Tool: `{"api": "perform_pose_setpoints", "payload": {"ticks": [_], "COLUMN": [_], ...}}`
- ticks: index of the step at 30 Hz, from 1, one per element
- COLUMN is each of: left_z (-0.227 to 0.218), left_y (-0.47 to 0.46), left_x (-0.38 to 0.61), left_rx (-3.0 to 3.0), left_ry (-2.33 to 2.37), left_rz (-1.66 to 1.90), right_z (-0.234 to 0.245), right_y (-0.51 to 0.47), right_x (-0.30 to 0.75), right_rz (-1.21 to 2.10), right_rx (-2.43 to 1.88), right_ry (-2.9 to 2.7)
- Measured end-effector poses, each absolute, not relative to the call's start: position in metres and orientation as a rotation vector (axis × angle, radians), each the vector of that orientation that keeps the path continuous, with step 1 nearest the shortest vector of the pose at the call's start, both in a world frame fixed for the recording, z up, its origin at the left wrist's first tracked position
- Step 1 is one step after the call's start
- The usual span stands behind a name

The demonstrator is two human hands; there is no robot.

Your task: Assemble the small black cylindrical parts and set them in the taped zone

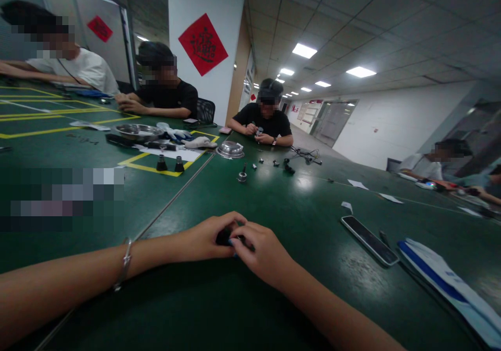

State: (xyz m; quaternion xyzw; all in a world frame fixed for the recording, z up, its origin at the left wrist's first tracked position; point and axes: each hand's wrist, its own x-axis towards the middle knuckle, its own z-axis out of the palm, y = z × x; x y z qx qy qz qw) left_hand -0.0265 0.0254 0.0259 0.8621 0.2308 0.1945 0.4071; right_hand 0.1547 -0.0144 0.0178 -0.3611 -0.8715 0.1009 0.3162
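My left hand (207, 237) and my right hand (261, 252) meet low over the green table (297, 220), fingers curled together round a small black part (224, 236). Most of that part is hidden between the fingers. A thin bracelet (126, 261) sits on my left wrist. Both forearms rest near the table's front edge.
A phone (369, 239) lies face up to the right, with a blue and white packet (450, 283) beyond it. Small black and metal parts (270, 165) and a metal dish (230, 150) lie farther back. Several people sit round the table; one opposite handles a small part.
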Motion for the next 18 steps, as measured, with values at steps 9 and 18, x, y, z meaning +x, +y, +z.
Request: {"api": "perform_pose_setpoints", "payload": {"ticks": [9, 18], "left_z": [0.068, 0.078], "left_y": [0.051, 0.108], "left_x": [-0.065, -0.169], "left_rx": [2.197, 1.994], "left_ry": [0.790, 1.585], "left_rz": [0.125, 0.121], "right_z": [0.014, 0.020], "right_y": [-0.020, -0.023], "right_x": [0.160, 0.165], "right_rz": [0.304, 0.232], "right_rx": [-1.087, -0.973], "right_ry": [-2.264, -2.323]}}
